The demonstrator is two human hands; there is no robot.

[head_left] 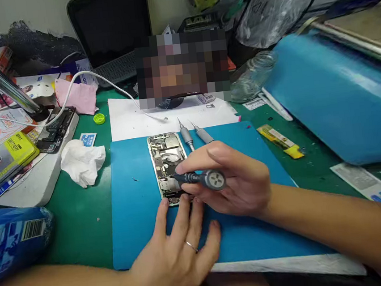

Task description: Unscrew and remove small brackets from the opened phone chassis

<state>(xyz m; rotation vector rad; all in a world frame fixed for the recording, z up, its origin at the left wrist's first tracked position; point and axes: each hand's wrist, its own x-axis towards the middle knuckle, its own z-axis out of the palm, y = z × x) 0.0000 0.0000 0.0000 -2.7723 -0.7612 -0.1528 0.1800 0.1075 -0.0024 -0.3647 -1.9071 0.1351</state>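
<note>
The right hand (pixel 229 177) pinches a driver (pixel 211 179) over the phone (pixel 166 168); the spread left hand (pixel 177 250) touches its edge; should the phone shift, I'd fear a gouge.

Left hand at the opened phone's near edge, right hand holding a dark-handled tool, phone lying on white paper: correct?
Not on the white paper: the head view shows the opened phone on the blue mat. The left hand is at its near edge and the right hand holds a dark-handled tool.
</note>
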